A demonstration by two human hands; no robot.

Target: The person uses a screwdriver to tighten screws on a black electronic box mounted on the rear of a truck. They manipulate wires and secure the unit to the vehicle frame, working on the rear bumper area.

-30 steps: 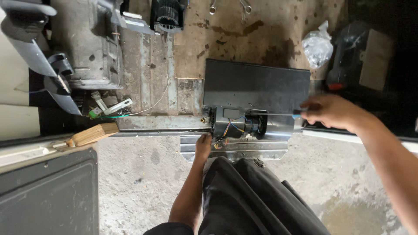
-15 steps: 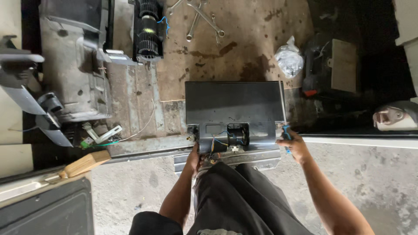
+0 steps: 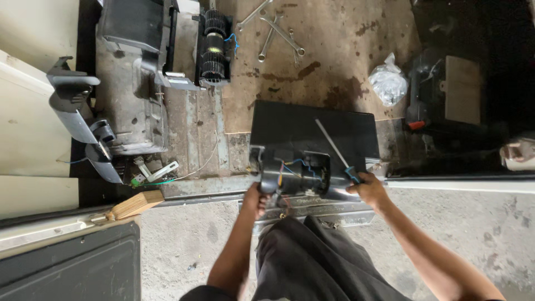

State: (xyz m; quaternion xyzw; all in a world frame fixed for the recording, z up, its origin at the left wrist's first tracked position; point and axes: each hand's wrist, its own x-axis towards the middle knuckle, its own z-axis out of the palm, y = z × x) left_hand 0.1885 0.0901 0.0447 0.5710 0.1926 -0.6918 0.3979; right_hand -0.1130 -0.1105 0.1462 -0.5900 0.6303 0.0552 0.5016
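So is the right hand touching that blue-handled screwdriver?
Touching: the head view shows the right hand closed around the screwdriver at its blue handle, shaft pointing away over the black panel.

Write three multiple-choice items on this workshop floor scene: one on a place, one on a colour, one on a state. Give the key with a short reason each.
1. Where do the wrenches lie?
A. on the stained floor at the top, right of the black blower wheels
B. on the dark panel
C. beside the wooden block

2. What colour is the handle of the screwdriver?
A. red
B. blue
C. yellow

3. What is the left hand doing?
A. hanging free
B. gripping the left end of the black motor unit
C. holding the plastic bag

Key:
1 A: the wrenches lie scattered on bare stained floor near the top edge, apart from the dark panel.
2 B: blue shows just above the right hand, which grips it.
3 B: its fingers close on the unit's left end.
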